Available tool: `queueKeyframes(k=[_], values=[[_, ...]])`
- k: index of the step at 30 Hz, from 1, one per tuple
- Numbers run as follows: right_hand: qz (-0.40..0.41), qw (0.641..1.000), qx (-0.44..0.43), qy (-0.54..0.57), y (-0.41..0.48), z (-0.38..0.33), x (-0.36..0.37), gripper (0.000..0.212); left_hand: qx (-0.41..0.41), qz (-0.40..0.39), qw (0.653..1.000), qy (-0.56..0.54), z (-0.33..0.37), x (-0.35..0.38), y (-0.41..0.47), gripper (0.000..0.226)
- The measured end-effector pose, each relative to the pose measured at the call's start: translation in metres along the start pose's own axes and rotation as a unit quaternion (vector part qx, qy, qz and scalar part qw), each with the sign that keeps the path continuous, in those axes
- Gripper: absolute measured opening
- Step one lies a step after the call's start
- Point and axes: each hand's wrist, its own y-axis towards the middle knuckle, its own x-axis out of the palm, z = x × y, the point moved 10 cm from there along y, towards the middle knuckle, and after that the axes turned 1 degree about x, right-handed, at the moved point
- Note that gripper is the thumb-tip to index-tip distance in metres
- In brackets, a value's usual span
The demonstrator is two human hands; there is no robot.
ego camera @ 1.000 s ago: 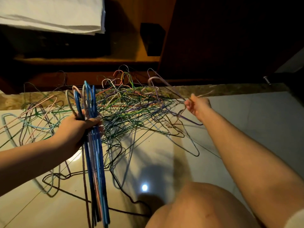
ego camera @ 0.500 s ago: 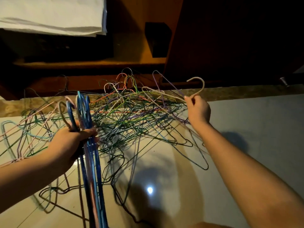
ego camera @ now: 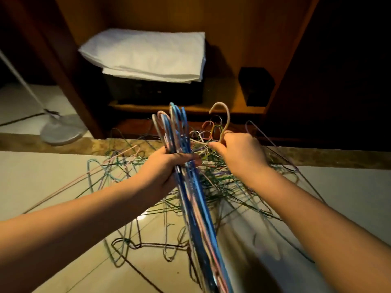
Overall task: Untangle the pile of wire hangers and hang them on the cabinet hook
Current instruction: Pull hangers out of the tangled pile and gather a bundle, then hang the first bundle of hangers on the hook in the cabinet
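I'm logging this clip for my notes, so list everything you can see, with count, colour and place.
hanger bundle: one bunch, mostly blue, some pink, held upright at centre.
beige hanger: one, beige, raised right of the bundle.
tangled hanger pile: one, many colours, on the floor behind both.
folded cloth: one, white, atop a dark box on the cabinet shelf.
small black box: one, black, shelf right.
stand base: one, white, floor left.
left hand: one, grips the hanger bundle.
right hand: one, grips the beige hanger below its hook.
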Motion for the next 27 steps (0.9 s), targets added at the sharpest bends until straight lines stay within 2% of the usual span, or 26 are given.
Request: queueKeyframes(k=[7,13,16,20,22,24,27], values=[[-0.010,0.991,-0.004,0.136,0.016,-0.040,0.009,0.041,0.046,-0.006,0.999,0.000,0.021,-0.006,0.002,0.030],[-0.001,0.981,-0.017,0.194,0.043,-0.055,0.015,0.025,0.054,0.016,0.998,0.006,0.034,-0.020,0.028,0.027],[0.006,0.977,-0.003,0.213,0.055,-0.052,0.008,0.029,0.061,0.026,0.998,-0.004,0.043,-0.020,0.043,0.026],[-0.028,0.968,0.027,0.248,0.074,-0.043,0.000,0.036,0.071,0.015,0.997,-0.008,0.059,-0.010,0.060,0.025],[-0.063,0.956,0.038,0.285,0.083,-0.043,-0.002,0.031,0.069,0.003,0.998,-0.014,0.068,-0.002,0.069,0.023],[-0.098,0.955,0.024,0.278,0.090,-0.048,-0.004,0.028,0.065,-0.004,0.998,-0.023,0.079,0.006,0.075,0.021],[-0.132,0.956,0.022,0.262,0.094,-0.057,-0.019,0.039,0.048,0.001,0.997,-0.053,0.097,0.019,0.077,0.020]])
